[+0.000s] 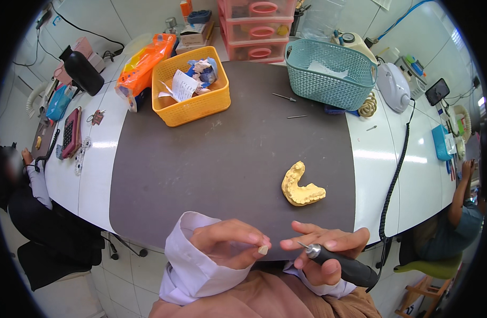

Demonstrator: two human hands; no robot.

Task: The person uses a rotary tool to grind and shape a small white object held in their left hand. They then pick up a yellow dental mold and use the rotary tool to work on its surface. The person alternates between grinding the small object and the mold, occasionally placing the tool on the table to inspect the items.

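Between the thumb and fingertips of my left hand (225, 241) is a small cream-coloured dental piece, tooth-like in shape (262, 249). My right hand (328, 246) holds a black dental handpiece (341, 265) with a metal nose and a thin bur. The bur's tip points left toward the small piece, with a gap between them. Both hands are at the near edge of the table. Beyond my right hand, a yellow plaster dental cast (301, 185), curved like a horseshoe, lies on the dark mat (217, 159).
A yellow basket (193, 108) with crumpled papers and a teal basket (331, 74) stand at the back. Two burs (284, 97) lie near the teal one. The handpiece's coiled cord (394, 185) runs right to a white control unit (394, 87). Other people sit at both sides.
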